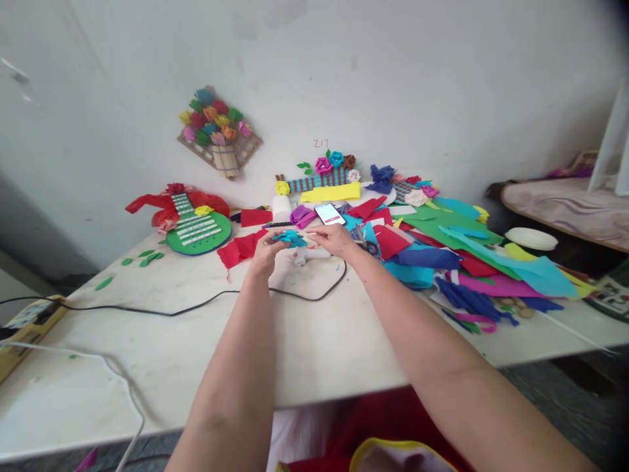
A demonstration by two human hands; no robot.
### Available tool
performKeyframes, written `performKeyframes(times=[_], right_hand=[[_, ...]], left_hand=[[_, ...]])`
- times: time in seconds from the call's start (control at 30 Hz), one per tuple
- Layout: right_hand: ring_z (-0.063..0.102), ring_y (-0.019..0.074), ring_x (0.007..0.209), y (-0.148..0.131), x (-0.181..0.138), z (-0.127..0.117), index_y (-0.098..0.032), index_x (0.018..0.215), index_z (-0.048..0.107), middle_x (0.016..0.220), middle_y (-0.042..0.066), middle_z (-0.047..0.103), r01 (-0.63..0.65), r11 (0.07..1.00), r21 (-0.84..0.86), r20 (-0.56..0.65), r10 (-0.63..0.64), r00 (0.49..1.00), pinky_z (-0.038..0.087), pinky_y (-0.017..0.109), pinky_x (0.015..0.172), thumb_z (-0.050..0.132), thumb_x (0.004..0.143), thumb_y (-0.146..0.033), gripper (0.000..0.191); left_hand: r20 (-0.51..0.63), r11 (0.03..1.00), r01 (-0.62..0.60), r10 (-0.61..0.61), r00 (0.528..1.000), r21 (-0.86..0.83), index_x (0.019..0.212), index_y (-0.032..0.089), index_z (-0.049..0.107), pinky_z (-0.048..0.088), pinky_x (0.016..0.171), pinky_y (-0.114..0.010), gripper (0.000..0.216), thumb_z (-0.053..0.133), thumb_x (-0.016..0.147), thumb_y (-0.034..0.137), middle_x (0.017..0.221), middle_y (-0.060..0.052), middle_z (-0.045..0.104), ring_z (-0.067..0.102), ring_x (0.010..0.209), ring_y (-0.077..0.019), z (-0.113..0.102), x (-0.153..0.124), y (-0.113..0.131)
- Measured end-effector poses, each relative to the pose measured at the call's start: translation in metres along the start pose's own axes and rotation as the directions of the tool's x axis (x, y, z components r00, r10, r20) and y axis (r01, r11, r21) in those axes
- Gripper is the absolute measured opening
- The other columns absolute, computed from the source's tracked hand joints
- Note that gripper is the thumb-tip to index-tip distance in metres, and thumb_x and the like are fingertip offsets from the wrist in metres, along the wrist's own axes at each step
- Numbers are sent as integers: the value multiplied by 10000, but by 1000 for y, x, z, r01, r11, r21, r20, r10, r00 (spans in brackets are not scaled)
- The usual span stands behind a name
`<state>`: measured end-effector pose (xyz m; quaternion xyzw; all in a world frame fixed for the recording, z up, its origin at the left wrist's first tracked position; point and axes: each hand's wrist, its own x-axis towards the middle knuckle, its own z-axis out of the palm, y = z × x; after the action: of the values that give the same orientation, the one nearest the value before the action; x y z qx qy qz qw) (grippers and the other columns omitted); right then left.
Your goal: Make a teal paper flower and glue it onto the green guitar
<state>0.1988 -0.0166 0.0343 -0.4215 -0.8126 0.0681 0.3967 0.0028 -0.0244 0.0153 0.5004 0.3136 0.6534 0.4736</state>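
Above the bench (324, 347), in from its near edge, the blue flower (293, 238) is clamped in the left hand (266, 250), just left of the right hand (336, 239), whose grip I cannot tell.

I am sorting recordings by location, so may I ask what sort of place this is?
Probably an indoor craft workspace: a table strewn with coloured sheets, a guitar-shaped decoration, and a bouquet on the wall.
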Motion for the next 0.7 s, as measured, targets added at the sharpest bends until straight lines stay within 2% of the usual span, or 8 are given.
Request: performKeyframes(times=[0.23, 0.4, 0.57, 0.7], right_hand=[[624, 170, 761, 12, 1, 4, -203, 942, 723, 828, 45, 715, 12, 999, 39, -27, -11, 1000, 435, 255, 666, 561, 795, -343, 260], [608, 159, 709, 17, 1, 5, -183, 890, 730, 768, 44, 703, 22, 995, 102, -50, -17, 999, 420, 249, 634, 568, 782, -314, 235], [576, 142, 649, 23, 0, 8, -157, 826, 729, 680, 41, 673, 30, 980, 194, -47, -22, 999, 399, 241, 600, 570, 773, -322, 236], [553, 138, 627, 28, 2, 12, -140, 858, 719, 662, 40, 650, 0, 966, 258, -27, 7, 1000, 389, 246, 589, 564, 767, -351, 278]], left_hand=[[-40, 999, -26, 27, 999, 18, 748, 186, 660, 466, 718, -318, 273, 711, 480, 160, 706, -7, 669, 620, 710, -181, -3, 1, 0], [-105, 998, -5, -2, 994, -61, 761, 183, 642, 465, 709, -301, 310, 707, 463, 129, 708, 9, 656, 620, 720, -167, -4, 4, -3], [-121, 989, -13, -5, 993, -148, 744, 164, 639, 476, 701, -302, 274, 705, 481, 127, 717, -7, 657, 618, 689, -158, -5, 5, -2], [-109, 981, -15, -6, 994, -193, 740, 159, 634, 478, 683, -285, 239, 703, 512, 132, 722, -11, 660, 608, 649, -133, -3, 3, 0]])
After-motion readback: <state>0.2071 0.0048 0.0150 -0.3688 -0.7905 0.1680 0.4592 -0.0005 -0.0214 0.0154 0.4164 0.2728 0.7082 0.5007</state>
